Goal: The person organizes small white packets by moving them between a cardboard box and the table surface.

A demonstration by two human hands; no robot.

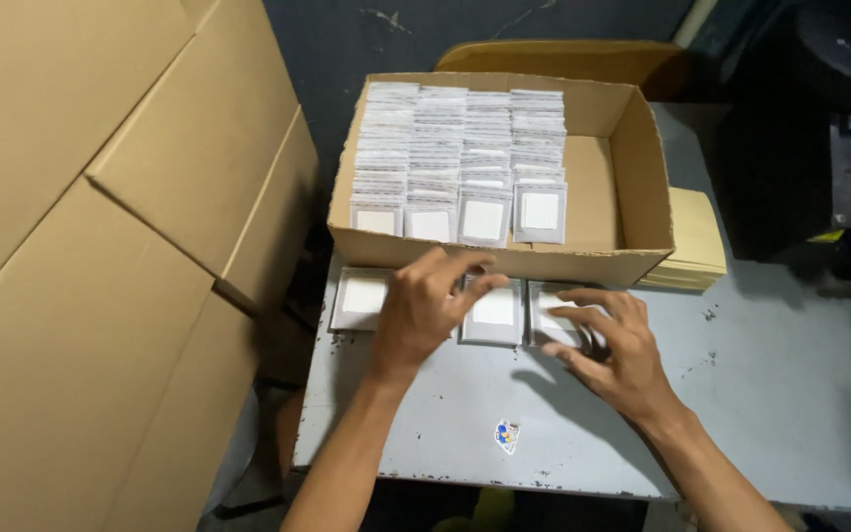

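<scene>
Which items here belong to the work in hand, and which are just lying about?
In hand:
- left hand and right hand, on the flat packets laid on the grey table
- open cardboard box with rows of packets

Lying about:
- large cartons
- yellow stack
- sticker
- dark machine

The left hand covers one packet on the worktop; the right hand hides most of another. Both forearms leave the bottom edge.
</scene>
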